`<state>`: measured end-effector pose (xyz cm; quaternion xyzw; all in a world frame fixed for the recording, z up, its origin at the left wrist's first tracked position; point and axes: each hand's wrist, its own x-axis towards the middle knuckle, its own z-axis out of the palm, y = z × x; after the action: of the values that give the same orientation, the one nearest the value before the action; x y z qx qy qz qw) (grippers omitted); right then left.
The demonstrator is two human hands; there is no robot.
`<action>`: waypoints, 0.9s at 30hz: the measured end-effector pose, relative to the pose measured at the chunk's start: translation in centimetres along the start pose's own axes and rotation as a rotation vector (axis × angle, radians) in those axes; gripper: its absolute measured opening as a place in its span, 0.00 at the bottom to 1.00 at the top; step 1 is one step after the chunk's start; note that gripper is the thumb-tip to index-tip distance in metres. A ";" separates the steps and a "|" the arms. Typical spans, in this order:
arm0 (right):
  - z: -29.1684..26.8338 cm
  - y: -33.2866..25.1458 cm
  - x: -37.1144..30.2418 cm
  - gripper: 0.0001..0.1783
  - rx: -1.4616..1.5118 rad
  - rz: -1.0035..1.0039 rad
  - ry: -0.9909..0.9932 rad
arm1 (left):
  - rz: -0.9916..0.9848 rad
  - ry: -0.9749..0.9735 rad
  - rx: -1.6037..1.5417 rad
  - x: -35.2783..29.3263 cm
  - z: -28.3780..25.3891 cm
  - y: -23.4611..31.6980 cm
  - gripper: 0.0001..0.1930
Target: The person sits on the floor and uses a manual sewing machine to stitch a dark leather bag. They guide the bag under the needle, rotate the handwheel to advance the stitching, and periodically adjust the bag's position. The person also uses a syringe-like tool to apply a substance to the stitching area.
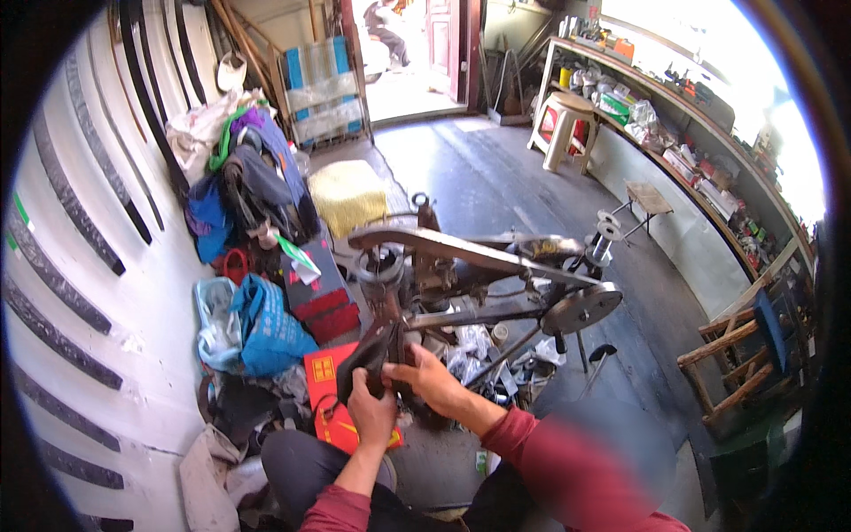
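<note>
Dark flat piece [363, 356], leather-like by its look, is up in the person's hands, just in front of the lower part of a metal machine [425, 244] with a long arm and a wheel [581, 308] at its right. The left hand [372, 412] has its fingers closed on the lower edge of the piece, bearing it from below. The right hand [436, 383] comes in from the other side, partly open, with the forefinger stretched toward the left fingertips and the thumb higher up; whether it pinches the piece or only rests against it, I cannot tell. Under the piece lies a red box [321, 377], with a blue bag [266, 319] farther left and clear plastic bags [474, 346] on the floor beyond the right hand. The step in hand looks to be handling and setting the piece by fingers close to the machine; whether its upper edge touches the metal is not clear. As I judge it, the next move calls for a steady left hold, a light, exact touch from the right fingers, and the piece kept flat, since a slack edge could fold or catch on the metal.
</note>
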<state>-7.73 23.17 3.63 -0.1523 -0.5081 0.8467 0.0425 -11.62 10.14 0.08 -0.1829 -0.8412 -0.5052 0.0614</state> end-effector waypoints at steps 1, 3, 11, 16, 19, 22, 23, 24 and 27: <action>0.1 0.0 0.0 0.16 0.005 -0.039 -0.002 | 0.014 0.018 0.023 0.1 -0.1 0.0 0.11; -0.3 -0.3 -0.2 0.16 -0.007 -0.010 -0.043 | -0.057 -0.032 -0.016 0.3 -0.3 0.0 0.11; -1.2 -0.6 -0.3 0.16 0.005 0.094 0.052 | -0.119 -0.145 -0.222 0.2 -1.6 -0.1 0.08; -1.9 -0.7 -0.1 0.14 -0.010 0.022 0.101 | -0.200 -0.249 -0.422 0.2 -2.3 -0.3 0.08; -2.1 -0.6 0.4 0.11 -0.096 0.009 0.122 | -0.205 -0.276 -0.421 0.2 -2.6 -0.2 0.08; -2.0 -0.3 0.9 0.14 -0.390 -0.179 0.196 | -0.191 -0.269 -0.425 0.2 -2.6 -0.1 0.07; -2.1 -0.4 0.8 0.15 -0.489 -0.189 0.221 | -0.183 -0.259 -0.430 0.3 -2.6 0.0 0.06; -2.1 -0.4 0.8 0.15 -0.470 -0.197 0.206 | -0.188 -0.267 -0.436 0.3 -2.7 0.0 0.06; -2.1 -0.6 0.7 0.13 -0.426 -0.130 0.195 | -0.194 -0.280 -0.444 0.3 -2.7 -0.1 0.06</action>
<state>-7.85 25.40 3.13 -0.2058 -0.6775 0.6971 0.1128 -12.11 7.83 1.41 -0.1787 -0.7236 -0.6506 -0.1458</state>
